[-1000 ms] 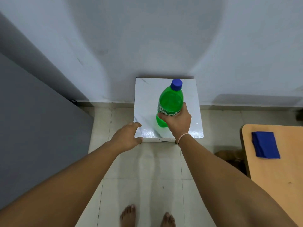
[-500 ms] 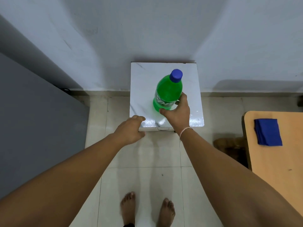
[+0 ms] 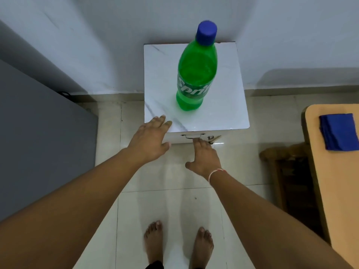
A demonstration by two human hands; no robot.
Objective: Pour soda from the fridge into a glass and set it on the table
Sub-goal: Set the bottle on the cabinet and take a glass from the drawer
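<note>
A green soda bottle (image 3: 196, 74) with a blue cap stands upright on the white top of a small fridge (image 3: 219, 105) against the wall. No hand touches it. My left hand (image 3: 149, 138) lies flat, fingers spread, on the front left corner of the fridge top. My right hand (image 3: 204, 158) is lower, in front of the fridge, with its fingertips at the handle (image 3: 192, 136) on the upper front edge. No glass is in view.
A wooden table (image 3: 334, 171) with a folded blue cloth (image 3: 339, 131) stands at the right edge. A dark wooden chair (image 3: 287, 171) sits beside it. A grey panel (image 3: 38, 133) fills the left. My bare feet stand on pale floor tiles.
My right hand let go of the bottle and dropped to the fridge's front handle. My left hand flattened on the fridge top. The view moved closer.
</note>
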